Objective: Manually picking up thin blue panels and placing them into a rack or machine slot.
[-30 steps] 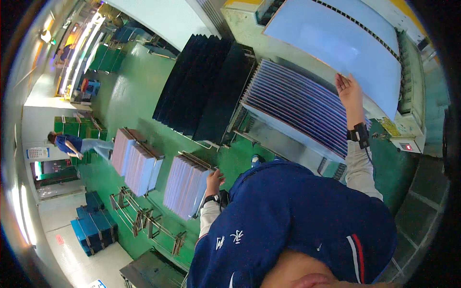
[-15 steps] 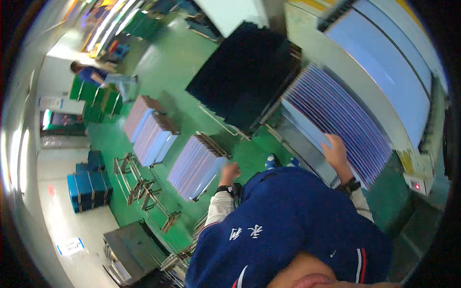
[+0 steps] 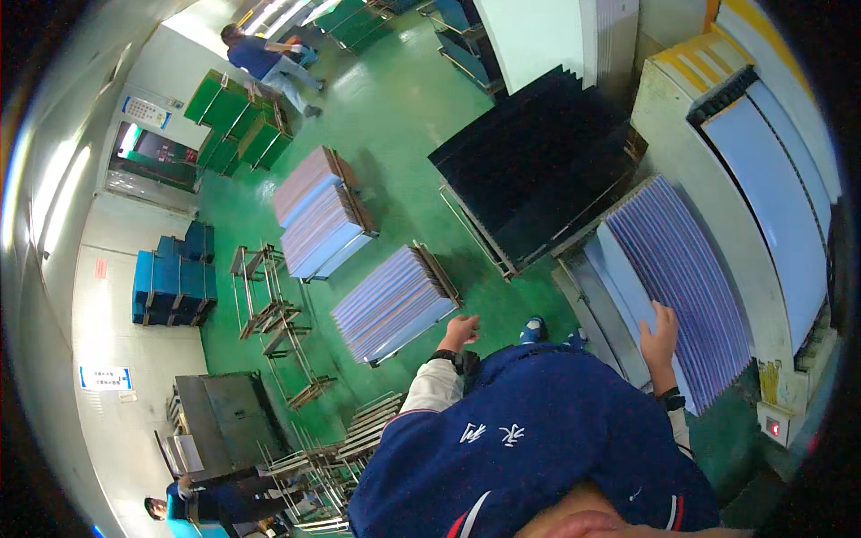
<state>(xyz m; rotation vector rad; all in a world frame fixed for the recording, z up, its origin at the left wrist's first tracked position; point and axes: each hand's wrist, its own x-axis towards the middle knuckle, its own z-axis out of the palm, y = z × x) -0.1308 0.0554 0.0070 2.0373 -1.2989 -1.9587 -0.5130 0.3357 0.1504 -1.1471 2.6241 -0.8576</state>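
My right hand (image 3: 660, 335) is by the front face of a row of light blue panels (image 3: 686, 260), which stand on edge in a rack at the right. Its fingers stretch up to the top edge of the front panel and seem to touch it. My left hand (image 3: 459, 333) hangs in the air in front of me, fingers loosely bent and slightly apart, holding nothing. Closest to it is a smaller stack of light blue panels (image 3: 386, 305) standing on a low rack. The lower parts of the panels by my right hand are partly hidden.
Large black panels (image 3: 547, 152) stand on a cart ahead. A machine (image 3: 771, 179) with a blue sheet is at the right. More panel stacks (image 3: 323, 233), metal racks (image 3: 269, 305) and blue bins (image 3: 175, 278) stand left. One person (image 3: 269, 65) is far off, another (image 3: 206, 502) lower left.
The view has turned, so the scene has shifted right. My right hand remains by the front panel. The far person has moved along the floor, and a second person now shows at lower left.
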